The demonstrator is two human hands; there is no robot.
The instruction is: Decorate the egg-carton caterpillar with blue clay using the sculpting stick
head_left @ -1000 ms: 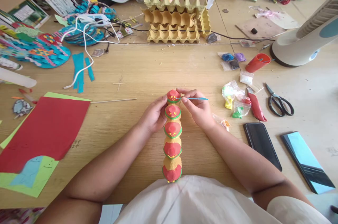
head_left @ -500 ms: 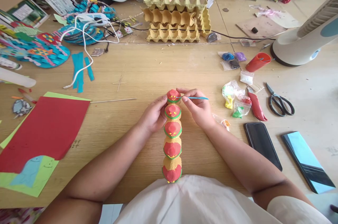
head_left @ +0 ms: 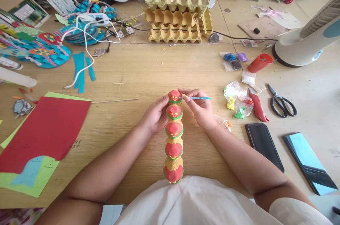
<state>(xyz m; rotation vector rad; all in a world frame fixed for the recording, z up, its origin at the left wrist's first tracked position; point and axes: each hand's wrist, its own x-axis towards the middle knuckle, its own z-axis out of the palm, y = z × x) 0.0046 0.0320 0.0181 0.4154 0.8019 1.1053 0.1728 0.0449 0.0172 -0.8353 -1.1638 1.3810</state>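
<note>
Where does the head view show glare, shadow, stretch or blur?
Head view: bluish reflection covers much of the glossy slab at far right; the table darkens toward its near edge; the white appliance tilts, probably lens stretch; the blue tool and carton strip show no strong blur.

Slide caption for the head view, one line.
Left hand holds a decorated egg-carton strip near its far end; right hand holds a blue tool at the farthest cup.

Red ppr (head_left: 47, 129) atop grn ppr (head_left: 32, 189), L; blk phone (head_left: 265, 147), R.
</note>
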